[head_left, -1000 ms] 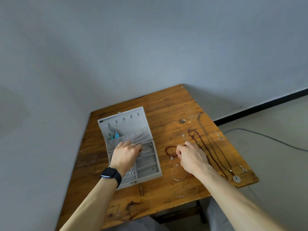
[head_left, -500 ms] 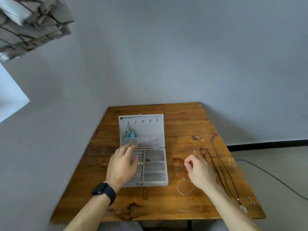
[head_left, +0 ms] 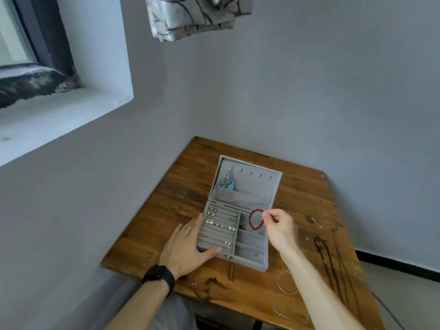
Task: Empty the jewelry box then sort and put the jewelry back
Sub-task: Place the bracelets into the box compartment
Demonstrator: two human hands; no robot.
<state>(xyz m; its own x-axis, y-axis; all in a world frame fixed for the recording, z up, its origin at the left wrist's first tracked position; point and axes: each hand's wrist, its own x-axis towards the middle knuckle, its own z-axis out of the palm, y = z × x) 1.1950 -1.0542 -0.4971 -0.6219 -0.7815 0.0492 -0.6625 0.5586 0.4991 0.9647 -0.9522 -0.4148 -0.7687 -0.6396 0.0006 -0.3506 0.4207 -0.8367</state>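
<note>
Red bracelet pinched in right hand over jewelry box, left hand flat against its side

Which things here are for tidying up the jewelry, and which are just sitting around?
For the job: jewelry box, red bead bracelet pinched by the right hand, left hand resting against the box, silver bangle and dark necklaces on the table.

Just there: window, patterned cloth hanging above, wristwatch.
</note>
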